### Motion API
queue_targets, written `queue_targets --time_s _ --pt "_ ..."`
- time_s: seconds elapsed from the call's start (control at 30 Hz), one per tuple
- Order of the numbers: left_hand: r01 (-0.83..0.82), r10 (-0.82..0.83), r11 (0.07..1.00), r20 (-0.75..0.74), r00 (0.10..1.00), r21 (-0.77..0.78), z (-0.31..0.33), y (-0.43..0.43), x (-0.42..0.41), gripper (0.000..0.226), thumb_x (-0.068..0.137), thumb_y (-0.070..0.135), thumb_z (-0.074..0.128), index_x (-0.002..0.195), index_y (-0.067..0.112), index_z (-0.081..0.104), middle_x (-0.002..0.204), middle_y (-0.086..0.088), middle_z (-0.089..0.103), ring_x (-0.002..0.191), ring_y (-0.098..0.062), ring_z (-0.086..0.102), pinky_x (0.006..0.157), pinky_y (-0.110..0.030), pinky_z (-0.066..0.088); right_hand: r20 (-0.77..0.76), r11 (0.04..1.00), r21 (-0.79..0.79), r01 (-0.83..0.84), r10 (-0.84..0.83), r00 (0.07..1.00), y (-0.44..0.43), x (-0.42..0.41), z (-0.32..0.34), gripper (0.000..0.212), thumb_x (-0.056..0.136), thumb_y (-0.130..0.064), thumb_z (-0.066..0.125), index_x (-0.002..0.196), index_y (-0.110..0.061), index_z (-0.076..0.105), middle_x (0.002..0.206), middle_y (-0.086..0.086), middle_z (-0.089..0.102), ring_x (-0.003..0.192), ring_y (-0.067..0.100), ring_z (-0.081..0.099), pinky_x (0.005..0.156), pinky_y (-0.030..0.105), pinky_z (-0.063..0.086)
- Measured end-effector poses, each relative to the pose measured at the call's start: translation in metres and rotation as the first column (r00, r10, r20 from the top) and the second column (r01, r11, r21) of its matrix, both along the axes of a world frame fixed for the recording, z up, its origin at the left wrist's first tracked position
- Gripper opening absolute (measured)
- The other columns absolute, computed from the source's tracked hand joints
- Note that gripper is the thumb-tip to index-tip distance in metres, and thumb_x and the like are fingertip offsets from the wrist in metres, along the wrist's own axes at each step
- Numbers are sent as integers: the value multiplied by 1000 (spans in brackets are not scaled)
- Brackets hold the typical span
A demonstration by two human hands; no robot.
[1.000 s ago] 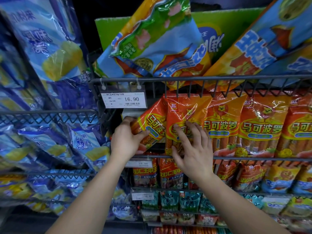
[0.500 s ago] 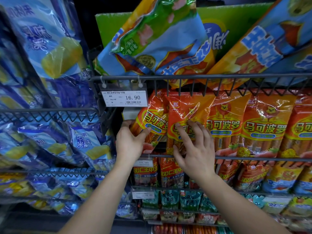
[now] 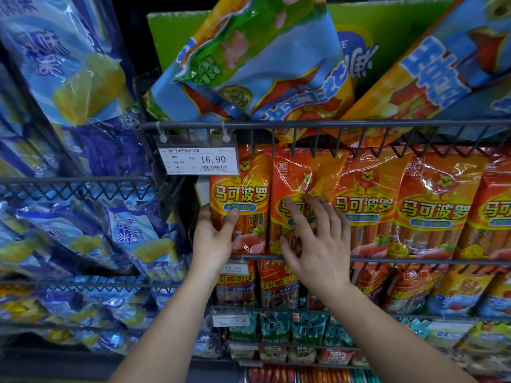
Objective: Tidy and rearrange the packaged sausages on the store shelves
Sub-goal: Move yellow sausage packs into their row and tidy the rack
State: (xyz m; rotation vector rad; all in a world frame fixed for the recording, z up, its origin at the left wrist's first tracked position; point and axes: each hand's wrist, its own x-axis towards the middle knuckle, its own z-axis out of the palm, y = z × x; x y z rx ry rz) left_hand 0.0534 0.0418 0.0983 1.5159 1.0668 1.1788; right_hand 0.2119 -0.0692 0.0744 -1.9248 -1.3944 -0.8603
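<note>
A row of orange sausage packs stands upright in the middle wire basket. My left hand grips the leftmost orange pack by its left edge, thumb on the front, and the pack stands nearly straight. My right hand lies flat with fingers spread on the front of the second orange pack, pressing it and holding nothing. Further orange packs line up to the right, touching side by side.
A price tag reading 16.90 hangs from the upper basket rail. Large blue and orange packs lean above it. Blue corn-sausage packs fill the left baskets. Red and teal packs sit on the lower shelves.
The leftmost orange pack, tilted before, has been turned upright by my left hand and brought against its neighbour. My right hand has stayed pressed on the second pack.
</note>
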Motion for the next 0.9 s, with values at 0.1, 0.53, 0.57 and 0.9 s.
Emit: queue_targets --time_s 0.1,0.53,0.57,0.9 --pt "32 -30 999 -102 994 21 1 0 -2 25 98 32 56 119 20 48 102 16 64 90 2 61 72 -10 47 33 1000 -21 0 0 999 0 0 3 62 87 -47 61 145 -28 48 144 9 49 136 30 38 112 55 27" --pt "-55 131 971 -328 935 231 -8 7 -13 29 105 22 37 129 8 47 116 -14 63 99 -30 60 77 -31 41 148 991 -129 40 -21 989 3 2 13 74 84 -56 66 150 -34 38 154 7 39 127 36 35 99 57 37" --pt "-61 151 963 -341 928 261 -8 6 -14 31 105 20 38 132 7 45 114 -15 62 98 -33 61 74 -31 41 156 990 -134 46 -24 987 4 3 14 76 84 -57 65 151 -34 36 154 7 39 127 36 35 98 57 38" --pt "170 388 724 -599 701 668 12 -30 -3 74 87 31 66 149 7 33 150 -22 29 143 -42 24 112 -56 34 184 982 -179 59 -25 983 9 6 17 89 80 -62 66 154 -32 27 157 2 34 130 35 35 105 60 32"
